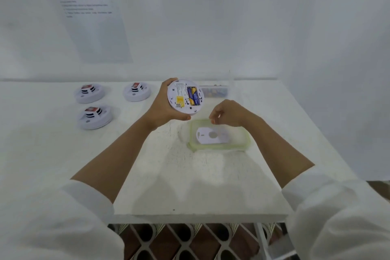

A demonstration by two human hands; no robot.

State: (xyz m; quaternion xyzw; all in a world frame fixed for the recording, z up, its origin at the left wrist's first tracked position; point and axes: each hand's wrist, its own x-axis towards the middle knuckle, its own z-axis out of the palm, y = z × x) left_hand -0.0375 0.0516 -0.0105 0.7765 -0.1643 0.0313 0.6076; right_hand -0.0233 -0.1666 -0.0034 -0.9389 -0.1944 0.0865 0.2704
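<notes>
My left hand [162, 105] grips a round white smoke detector [185, 96] by its rim, held above the table with its back turned toward me. The open back shows a blue and yellow battery [193, 96] and a yellow label. My right hand [226, 113] hovers just right of the detector, over a clear green-rimmed container [247, 140], with fingers loosely curled and nothing visible in them. A white cover plate [212, 135] with a round hole lies inside that container.
Three more white smoke detectors [89, 93] [137, 91] [95, 116] sit on the white table [190, 186] at the left. A small clear box [215, 91] of small items stands behind my hands. A printed sheet [92, 21] hangs on the wall.
</notes>
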